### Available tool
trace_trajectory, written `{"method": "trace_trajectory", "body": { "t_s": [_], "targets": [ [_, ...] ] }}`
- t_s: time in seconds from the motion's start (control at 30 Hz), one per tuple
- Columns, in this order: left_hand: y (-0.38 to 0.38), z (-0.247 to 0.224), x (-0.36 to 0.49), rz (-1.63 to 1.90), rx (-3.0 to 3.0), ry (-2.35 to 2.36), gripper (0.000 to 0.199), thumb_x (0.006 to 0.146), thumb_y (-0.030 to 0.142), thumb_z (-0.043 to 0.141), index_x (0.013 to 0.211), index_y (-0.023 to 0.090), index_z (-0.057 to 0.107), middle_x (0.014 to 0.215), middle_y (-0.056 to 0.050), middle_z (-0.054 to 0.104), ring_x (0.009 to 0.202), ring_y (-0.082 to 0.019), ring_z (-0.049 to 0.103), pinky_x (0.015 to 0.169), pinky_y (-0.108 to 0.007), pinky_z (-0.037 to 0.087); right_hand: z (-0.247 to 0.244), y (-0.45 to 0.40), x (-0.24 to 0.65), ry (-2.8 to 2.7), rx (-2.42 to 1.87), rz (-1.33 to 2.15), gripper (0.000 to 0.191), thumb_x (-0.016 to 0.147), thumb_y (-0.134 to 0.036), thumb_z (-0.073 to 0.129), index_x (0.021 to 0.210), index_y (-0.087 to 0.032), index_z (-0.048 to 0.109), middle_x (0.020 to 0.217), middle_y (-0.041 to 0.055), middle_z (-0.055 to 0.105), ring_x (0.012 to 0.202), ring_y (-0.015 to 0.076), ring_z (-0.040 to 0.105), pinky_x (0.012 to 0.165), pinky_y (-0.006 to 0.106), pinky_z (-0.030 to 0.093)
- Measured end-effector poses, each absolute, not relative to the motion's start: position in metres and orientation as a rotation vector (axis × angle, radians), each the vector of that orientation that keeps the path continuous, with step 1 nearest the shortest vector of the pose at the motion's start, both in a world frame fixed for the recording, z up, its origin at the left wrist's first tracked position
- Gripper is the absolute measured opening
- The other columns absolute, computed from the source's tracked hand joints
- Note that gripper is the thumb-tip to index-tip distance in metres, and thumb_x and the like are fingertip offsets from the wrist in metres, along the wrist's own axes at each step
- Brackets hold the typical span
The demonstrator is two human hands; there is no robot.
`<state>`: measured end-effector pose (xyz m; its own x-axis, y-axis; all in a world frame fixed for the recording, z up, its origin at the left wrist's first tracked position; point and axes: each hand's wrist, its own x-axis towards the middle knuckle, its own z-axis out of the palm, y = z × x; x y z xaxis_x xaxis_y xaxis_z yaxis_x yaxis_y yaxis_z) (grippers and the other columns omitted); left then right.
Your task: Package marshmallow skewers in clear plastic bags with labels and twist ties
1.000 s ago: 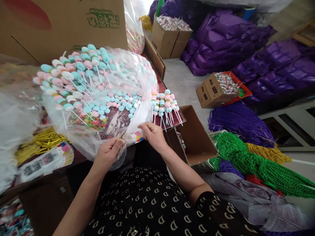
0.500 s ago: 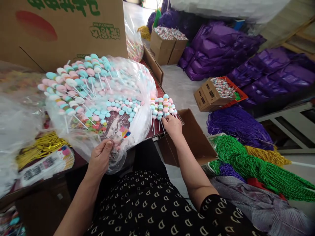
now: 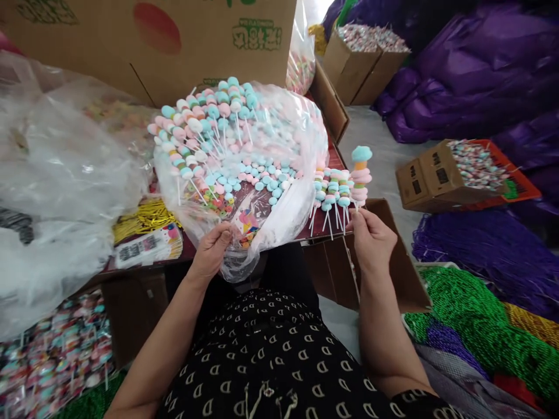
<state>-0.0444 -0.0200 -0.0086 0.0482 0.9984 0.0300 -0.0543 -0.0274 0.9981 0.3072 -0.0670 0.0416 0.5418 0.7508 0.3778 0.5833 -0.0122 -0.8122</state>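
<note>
My right hand (image 3: 373,235) pinches the stick of a candy skewer (image 3: 361,174), which stands upright with a blue piece on top and pink pieces below. Just left of it, several candy skewers (image 3: 332,189) lie on the dark red table (image 3: 317,231), sticks toward me. My left hand (image 3: 212,251) pinches a small clear packet with a colourful print (image 3: 247,221) at the near edge of a large open plastic bag (image 3: 290,215). Loose blue and pink candies (image 3: 262,177) lie in the bag's opening. More finished skewers (image 3: 209,125) are piled on the bag's far left side.
A large cardboard box (image 3: 209,52) stands behind the bag. Gold ties (image 3: 144,220) and printed cards (image 3: 148,245) lie at the left. An open carton (image 3: 393,256) is below my right hand. Purple sacks (image 3: 454,75) and green strings (image 3: 476,308) fill the right.
My right hand has raised one candy skewer off the row at the table edge. The left hand still pinches at the bag's near edge. The whole view has shifted left.
</note>
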Motion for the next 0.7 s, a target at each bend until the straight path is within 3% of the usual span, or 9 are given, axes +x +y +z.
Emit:
{"method": "trace_trajectory", "body": {
  "t_s": [0.2, 0.4, 0.7],
  "targets": [
    [-0.018, -0.004, -0.051, 1.188, 1.352, 1.023, 0.038, 0.09, 0.06, 0.075, 0.087, 0.022, 0.077, 0.081, -0.003, 0.069, 0.077, -0.017, 0.062, 0.076, -0.03, 0.052, 0.073, -0.084, 0.285, -1.646, -1.394, 0.537, 0.014, 0.095, -0.032, 0.072, 0.088, -0.025, 0.083, 0.066, -0.0016, 0.072, 0.06, 0.015, 0.065, 0.06, 0.027, 0.051],
    [-0.016, 0.012, -0.056, 1.124, 1.52, 0.852, 0.028, 0.101, 0.045, 0.067, 0.093, 0.022, 0.081, 0.088, -0.005, 0.075, 0.084, -0.018, 0.066, 0.081, -0.031, 0.054, 0.072, -0.079, 0.284, -1.88, -1.303, 0.494, 0.017, 0.1, -0.032, 0.07, 0.091, -0.025, 0.083, 0.071, 0.0004, 0.074, 0.06, 0.0141, 0.063, 0.057, 0.026, 0.049],
    [-0.017, 0.024, -0.054, 1.083, 1.595, 0.858, 0.029, 0.1, 0.046, 0.067, 0.093, 0.022, 0.082, 0.091, -0.008, 0.079, 0.09, -0.022, 0.072, 0.088, -0.035, 0.057, 0.069, -0.072, 0.302, -2.059, -1.328, 0.407, 0.025, 0.102, -0.041, 0.066, 0.093, -0.027, 0.084, 0.072, 0.0018, 0.075, 0.064, 0.0176, 0.063, 0.066, 0.032, 0.051]
  ]
}}
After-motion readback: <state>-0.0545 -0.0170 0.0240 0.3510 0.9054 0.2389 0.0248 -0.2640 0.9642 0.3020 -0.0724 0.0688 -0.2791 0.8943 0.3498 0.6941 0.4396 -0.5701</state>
